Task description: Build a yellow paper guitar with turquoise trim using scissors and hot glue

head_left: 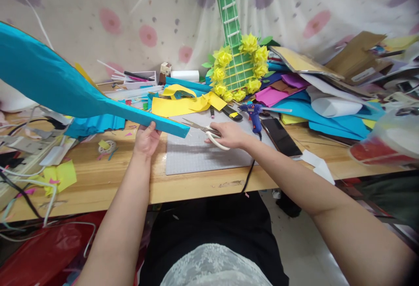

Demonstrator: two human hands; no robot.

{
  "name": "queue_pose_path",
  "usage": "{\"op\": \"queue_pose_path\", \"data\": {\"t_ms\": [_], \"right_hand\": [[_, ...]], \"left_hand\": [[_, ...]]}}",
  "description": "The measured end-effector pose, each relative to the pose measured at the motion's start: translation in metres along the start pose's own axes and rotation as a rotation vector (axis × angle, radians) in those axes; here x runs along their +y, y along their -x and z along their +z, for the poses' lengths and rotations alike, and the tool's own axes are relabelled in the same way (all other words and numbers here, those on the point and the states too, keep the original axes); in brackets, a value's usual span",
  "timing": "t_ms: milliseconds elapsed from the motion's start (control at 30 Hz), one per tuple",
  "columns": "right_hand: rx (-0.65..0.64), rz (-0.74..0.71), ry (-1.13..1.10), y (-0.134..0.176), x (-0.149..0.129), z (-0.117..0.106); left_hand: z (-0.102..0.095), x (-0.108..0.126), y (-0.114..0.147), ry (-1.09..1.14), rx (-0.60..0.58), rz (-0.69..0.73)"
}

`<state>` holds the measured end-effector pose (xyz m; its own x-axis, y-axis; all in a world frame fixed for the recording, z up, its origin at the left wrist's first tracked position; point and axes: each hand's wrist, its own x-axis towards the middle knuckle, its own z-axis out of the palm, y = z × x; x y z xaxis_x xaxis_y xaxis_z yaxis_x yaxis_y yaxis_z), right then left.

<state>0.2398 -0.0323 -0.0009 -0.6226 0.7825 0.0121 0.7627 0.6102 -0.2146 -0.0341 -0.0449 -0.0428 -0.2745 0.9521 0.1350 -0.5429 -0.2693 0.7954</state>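
My left hand grips the narrow end of a long blue paper-covered shape, which widens toward the left edge and is held above the table. My thumb lies on its near side; the other fingers are mostly hidden beneath it. In my right hand is a pair of scissors with white handles. Their blades point left, a little apart, close to the blue shape's narrow tip. Under the scissors lies a grey cutting mat. Yellow crepe paper rests behind it.
A green paper guitar with yellow flowers leans on the back curtain. Right of the mat are a blue glue gun and a phone. Paper sheets pile at right, near a clear tub. Cables tangle at left.
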Motion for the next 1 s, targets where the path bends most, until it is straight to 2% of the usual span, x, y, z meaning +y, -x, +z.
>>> {"op": "queue_pose_path", "data": {"t_ms": [233,567,1000], "right_hand": [[-0.085,-0.019,-0.001,-0.007,-0.01,-0.007],[-0.008,-0.068,0.113,-0.016,-0.022,-0.013],[-0.029,-0.056,0.17,-0.017,-0.027,-0.014]], "left_hand": [[0.002,-0.001,0.001,-0.004,0.002,-0.013],[0.005,0.0,0.004,0.041,-0.022,-0.027],[0.005,-0.002,0.005,0.005,-0.016,-0.028]]}}
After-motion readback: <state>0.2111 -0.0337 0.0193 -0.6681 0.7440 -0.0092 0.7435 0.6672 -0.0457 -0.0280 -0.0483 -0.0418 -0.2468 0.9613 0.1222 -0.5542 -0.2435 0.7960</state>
